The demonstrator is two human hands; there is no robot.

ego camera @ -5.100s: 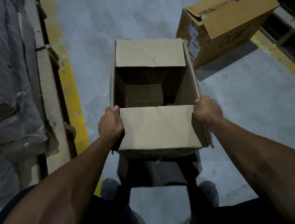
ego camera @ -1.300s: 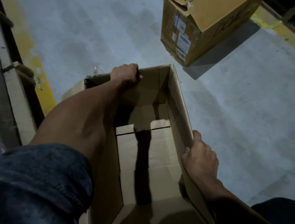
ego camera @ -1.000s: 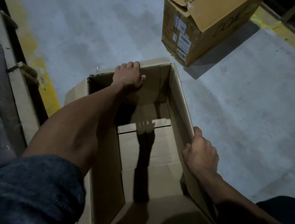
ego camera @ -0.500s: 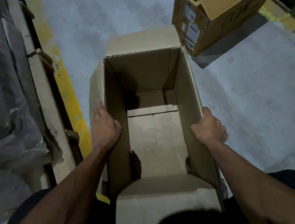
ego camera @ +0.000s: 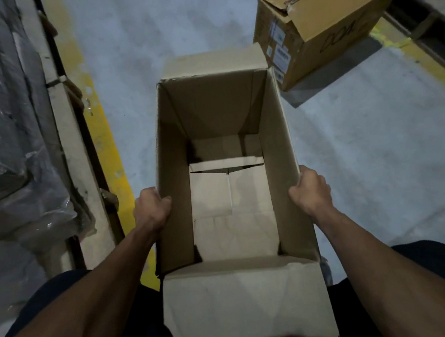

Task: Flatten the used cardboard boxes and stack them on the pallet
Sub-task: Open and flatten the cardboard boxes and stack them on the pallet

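The open cardboard box (ego camera: 227,167) stands upright between the two hands, its top flaps folded out. The left hand (ego camera: 152,208) has its grip clenched on the left wall's rim, and the right hand (ego camera: 311,190) likewise on the right wall, probably to steady it before collapsing the bottom flaps (ego camera: 230,195). A second box (ego camera: 323,15) sits beyond the right hand.

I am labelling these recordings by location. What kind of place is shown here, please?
Most likely a warehouse or storeroom aisle: a bare concrete floor with a yellow painted line, goods wrapped in plastic film along the left, and a second cardboard box beyond the open box both hands grip.
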